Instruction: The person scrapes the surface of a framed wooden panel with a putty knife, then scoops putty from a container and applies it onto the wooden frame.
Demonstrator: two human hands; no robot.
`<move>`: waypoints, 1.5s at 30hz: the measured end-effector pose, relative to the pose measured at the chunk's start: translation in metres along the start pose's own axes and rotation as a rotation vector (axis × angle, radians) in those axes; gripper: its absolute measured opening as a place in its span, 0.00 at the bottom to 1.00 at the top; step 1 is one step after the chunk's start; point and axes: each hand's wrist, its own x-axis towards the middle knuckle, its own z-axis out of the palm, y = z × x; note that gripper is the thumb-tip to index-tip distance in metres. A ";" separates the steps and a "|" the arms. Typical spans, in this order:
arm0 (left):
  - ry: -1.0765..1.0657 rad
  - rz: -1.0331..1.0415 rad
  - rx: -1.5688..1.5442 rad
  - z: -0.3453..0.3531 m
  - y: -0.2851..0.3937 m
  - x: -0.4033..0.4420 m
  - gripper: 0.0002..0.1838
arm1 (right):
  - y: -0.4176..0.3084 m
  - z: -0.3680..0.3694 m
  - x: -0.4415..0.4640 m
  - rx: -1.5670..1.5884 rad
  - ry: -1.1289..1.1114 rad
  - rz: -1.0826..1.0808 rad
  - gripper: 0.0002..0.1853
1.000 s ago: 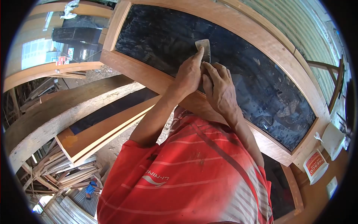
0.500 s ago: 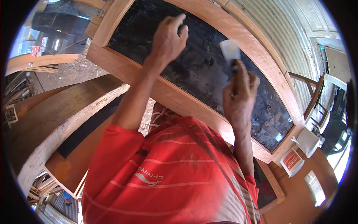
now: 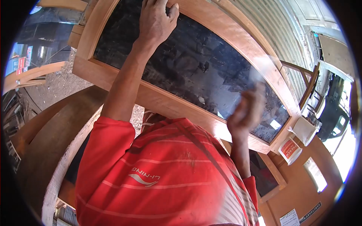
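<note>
A wooden frame (image 3: 173, 100) surrounds a dark, glossy panel (image 3: 184, 64) marked with smudges and small flakes. My left hand (image 3: 156, 20) is at the frame's far edge, its thumb apart from the fingers and nothing seen in it; the fingertips are cut off by the top of the view. Over the right part of the panel, my right hand (image 3: 245, 111) is closed round a scraper, both blurred by motion. The scraper's pale blade (image 3: 260, 67) points away from me, near the far rail.
White tubs, one with a red label (image 3: 290, 149), stand at the frame's right end. A thick wooden plank (image 3: 56, 132) lies at the lower left. Corrugated metal (image 3: 264, 26) rises behind. A glass pane (image 3: 41, 41) is at the upper left.
My hands, together on the scraper at first, have parted. The left hand moved up and left to the frame's far edge; the right hand moved right with the scraper. The view has shifted too.
</note>
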 end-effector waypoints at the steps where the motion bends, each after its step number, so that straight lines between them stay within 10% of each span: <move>1: -0.018 -0.003 -0.053 -0.001 0.005 0.006 0.30 | 0.010 0.016 -0.008 -0.065 -0.172 0.051 0.27; 2: 0.003 0.024 -0.044 0.001 0.010 0.009 0.31 | 0.014 0.030 -0.021 -0.050 -0.469 0.296 0.29; 8: 0.121 0.139 0.013 0.007 0.018 0.030 0.41 | -0.023 -0.020 0.003 0.050 -0.010 0.152 0.28; 16: -0.056 0.130 0.152 0.042 -0.016 0.008 0.31 | -0.012 0.002 -0.039 0.181 0.016 0.362 0.28; 17: -0.052 0.134 0.152 0.042 -0.017 0.006 0.31 | 0.004 0.022 -0.038 0.098 0.105 0.124 0.29; 20: -0.026 0.153 0.144 0.045 -0.018 0.007 0.30 | 0.008 0.034 -0.052 0.022 -0.330 0.371 0.30; 23: 0.008 0.166 0.168 0.045 -0.019 0.009 0.29 | 0.001 0.040 -0.042 0.054 -0.104 0.267 0.29; 25: -0.023 0.130 0.161 0.039 -0.014 0.010 0.27 | -0.001 0.032 -0.033 -0.048 -0.357 0.325 0.27; 30: -0.088 0.034 0.130 0.034 -0.047 0.055 0.21 | -0.025 -0.029 0.042 0.153 -0.095 0.352 0.26; 45: 0.173 0.072 0.203 0.054 -0.074 0.067 0.13 | 0.069 0.005 0.105 -0.105 -0.586 -0.159 0.14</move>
